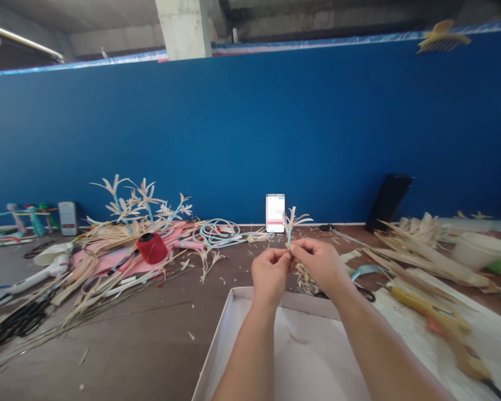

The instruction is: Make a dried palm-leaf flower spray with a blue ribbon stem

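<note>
Both my hands meet above the far edge of a white shallow box (250,292). Between their fingertips stands a small straw-coloured flower (293,218) with thin petals and a light-blue wrapped stem. My left hand (270,273) pinches the stem's lower part from the left. My right hand (317,259) pinches it from the right, fingertips touching the left ones. The stem's lower end is hidden by the fingers. Behind the flower a phone (275,213) with a lit screen leans against the blue partition.
Finished-looking straw flowers (125,209), a red thread spool (152,248), a light-blue cord coil (219,233) and black scissors (23,320) lie left. At right are a yellow glue gun (432,312), dried husks (434,256), a white bowl (480,250) and a black upright object (389,201).
</note>
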{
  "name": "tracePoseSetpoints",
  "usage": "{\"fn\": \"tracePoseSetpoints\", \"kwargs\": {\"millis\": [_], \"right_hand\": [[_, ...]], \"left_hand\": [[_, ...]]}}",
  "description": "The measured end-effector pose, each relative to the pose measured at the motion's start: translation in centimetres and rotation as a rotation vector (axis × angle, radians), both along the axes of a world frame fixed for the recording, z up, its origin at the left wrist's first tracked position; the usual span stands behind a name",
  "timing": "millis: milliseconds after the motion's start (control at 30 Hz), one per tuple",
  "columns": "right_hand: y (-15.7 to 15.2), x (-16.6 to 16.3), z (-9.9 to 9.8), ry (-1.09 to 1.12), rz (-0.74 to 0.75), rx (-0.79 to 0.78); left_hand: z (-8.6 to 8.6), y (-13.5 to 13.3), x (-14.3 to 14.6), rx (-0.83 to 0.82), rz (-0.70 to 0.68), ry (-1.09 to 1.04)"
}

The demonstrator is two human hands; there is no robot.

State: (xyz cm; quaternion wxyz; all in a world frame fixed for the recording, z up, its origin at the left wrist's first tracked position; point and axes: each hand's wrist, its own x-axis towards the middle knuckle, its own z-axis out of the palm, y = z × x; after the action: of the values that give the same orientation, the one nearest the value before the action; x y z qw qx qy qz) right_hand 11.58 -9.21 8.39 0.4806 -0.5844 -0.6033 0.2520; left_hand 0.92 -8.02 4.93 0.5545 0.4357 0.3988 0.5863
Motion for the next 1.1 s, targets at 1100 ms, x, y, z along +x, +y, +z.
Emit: {"fn": "tracePoseSetpoints", "kwargs": {"millis": [1100], "right_hand": [[0.6, 0.3, -0.7, -0.110, -0.168, 0.151]], "left_hand": [[-0.5, -0.3, 0.3, 0.201, 0.230, 0.317]]}}
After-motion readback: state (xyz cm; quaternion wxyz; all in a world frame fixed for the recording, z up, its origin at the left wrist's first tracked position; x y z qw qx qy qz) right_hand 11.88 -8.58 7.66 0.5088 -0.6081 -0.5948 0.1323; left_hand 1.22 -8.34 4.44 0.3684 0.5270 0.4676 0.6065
